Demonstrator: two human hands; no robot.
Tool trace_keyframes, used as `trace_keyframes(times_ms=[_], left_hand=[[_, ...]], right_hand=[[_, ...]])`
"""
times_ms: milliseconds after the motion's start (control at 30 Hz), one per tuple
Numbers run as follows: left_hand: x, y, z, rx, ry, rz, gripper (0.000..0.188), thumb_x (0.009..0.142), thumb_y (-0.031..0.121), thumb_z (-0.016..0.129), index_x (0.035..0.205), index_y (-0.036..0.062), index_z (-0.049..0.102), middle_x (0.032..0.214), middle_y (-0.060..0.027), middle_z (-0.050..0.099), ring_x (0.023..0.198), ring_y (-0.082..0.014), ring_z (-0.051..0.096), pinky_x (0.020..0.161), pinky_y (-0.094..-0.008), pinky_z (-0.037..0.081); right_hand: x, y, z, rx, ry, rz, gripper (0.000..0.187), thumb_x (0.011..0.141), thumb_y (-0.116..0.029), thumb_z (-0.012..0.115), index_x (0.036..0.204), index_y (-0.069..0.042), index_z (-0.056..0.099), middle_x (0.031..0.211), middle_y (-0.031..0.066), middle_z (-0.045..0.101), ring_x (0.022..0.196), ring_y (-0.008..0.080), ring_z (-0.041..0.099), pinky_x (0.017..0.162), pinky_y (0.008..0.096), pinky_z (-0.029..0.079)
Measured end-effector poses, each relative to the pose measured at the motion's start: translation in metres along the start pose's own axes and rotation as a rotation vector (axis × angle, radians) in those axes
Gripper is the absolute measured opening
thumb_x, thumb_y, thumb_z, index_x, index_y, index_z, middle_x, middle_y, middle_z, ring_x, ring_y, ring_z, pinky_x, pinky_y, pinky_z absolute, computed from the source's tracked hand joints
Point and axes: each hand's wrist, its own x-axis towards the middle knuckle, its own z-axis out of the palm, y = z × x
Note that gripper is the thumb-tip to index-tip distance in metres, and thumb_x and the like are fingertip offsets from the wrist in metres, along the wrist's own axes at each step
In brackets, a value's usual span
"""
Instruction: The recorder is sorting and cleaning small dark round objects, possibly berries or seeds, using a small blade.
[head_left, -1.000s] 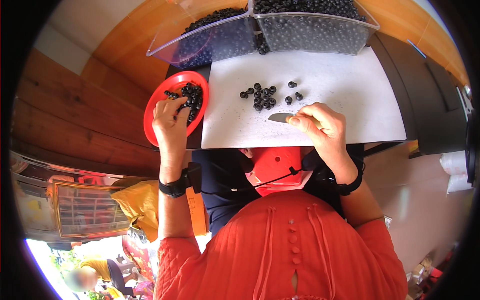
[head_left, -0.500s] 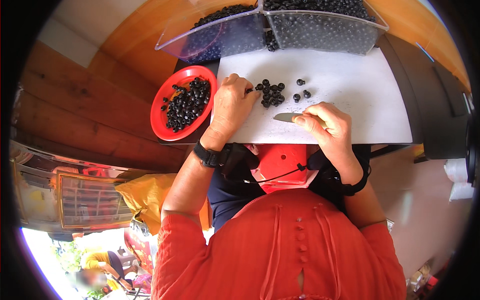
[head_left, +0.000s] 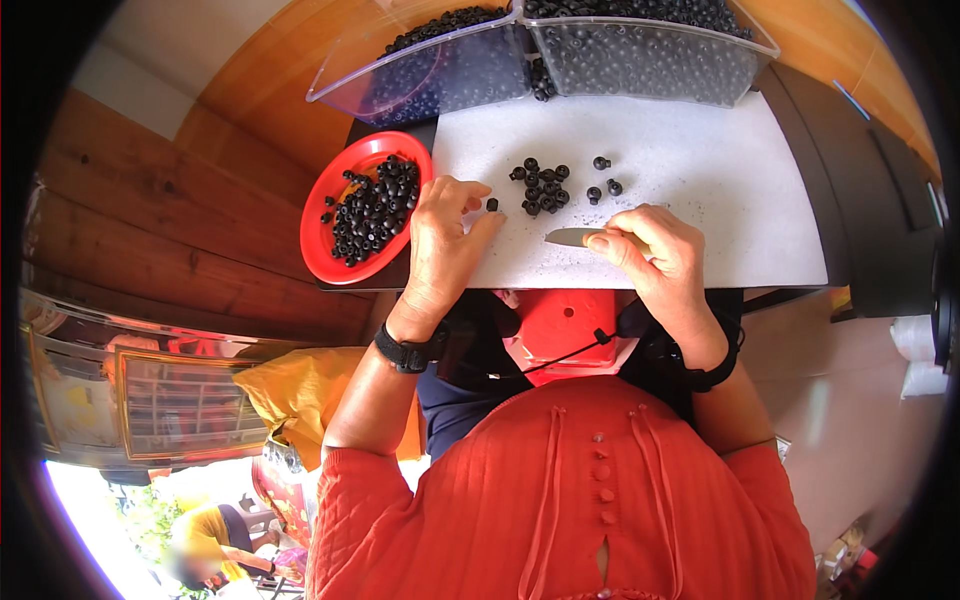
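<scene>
In my right hand (head_left: 660, 255) is a small knife (head_left: 570, 236), its blade pointing left just over the white sheet (head_left: 700, 150). The thumb and fingers of my left hand (head_left: 445, 230) are spread apart at the sheet's left side. A single small black part (head_left: 491, 204) lies in the gap by those fingertips, and nothing is gripped there. To the right of it sits a cluster of round black knob-like parts (head_left: 545, 190). A few loose black parts (head_left: 614, 187) lie farther right.
A red plate (head_left: 313, 225) of black parts stands left of the sheet. Behind are two clear plastic bins (head_left: 650, 65) filled with more black parts. Dark scraps dot the sheet. At the lower left, a person in yellow (head_left: 205, 535) sits bent over.
My left hand has opened and drawn back slightly from the cluster, exposing a small black part on the sheet. My right hand and the knife have stayed nearly still.
</scene>
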Motion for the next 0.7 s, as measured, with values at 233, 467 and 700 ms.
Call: trace_keyframes(times_ms=[233, 467, 700], left_hand=[[0.003, -0.007, 0.013, 0.099, 0.013, -0.037, 0.025, 0.075, 0.009, 0.081, 0.096, 0.0011, 0.071, 0.087, -0.0117, 0.062, 0.086, -0.0305, 0.061, 0.076, -0.0417, 0.051], [0.001, -0.003, 0.013, 0.293, 0.025, 0.165, 0.016, 0.079, 0.001, 0.073, 0.095, 0.0006, 0.071, 0.093, -0.014, 0.063, 0.096, -0.0354, 0.059, 0.081, -0.0442, 0.052], [-0.014, 0.019, 0.007, -0.452, -0.052, -0.152, 0.018, 0.09, -0.004, 0.069, 0.106, 0.0005, 0.073, 0.095, -0.0048, 0.066, 0.083, -0.0161, 0.061, 0.075, -0.03, 0.051]], right_hand=[[-0.001, 0.0, 0.001, 0.004, 0.01, 0.016, 0.016, 0.086, -0.011, 0.08, 0.079, -0.002, 0.069, 0.068, 0.0086, 0.065, 0.059, 0.0224, 0.061, 0.054, 0.0347, 0.045], [-0.001, 0.003, 0.002, 0.007, 0.028, -0.004, 0.017, 0.086, -0.012, 0.081, 0.079, -0.003, 0.069, 0.067, 0.0082, 0.064, 0.058, 0.0217, 0.06, 0.054, 0.0344, 0.045], [-0.001, 0.004, 0.001, 0.051, 0.003, 0.103, 0.018, 0.087, -0.012, 0.08, 0.08, -0.001, 0.069, 0.066, 0.0085, 0.063, 0.055, 0.0169, 0.057, 0.052, 0.0316, 0.043]])
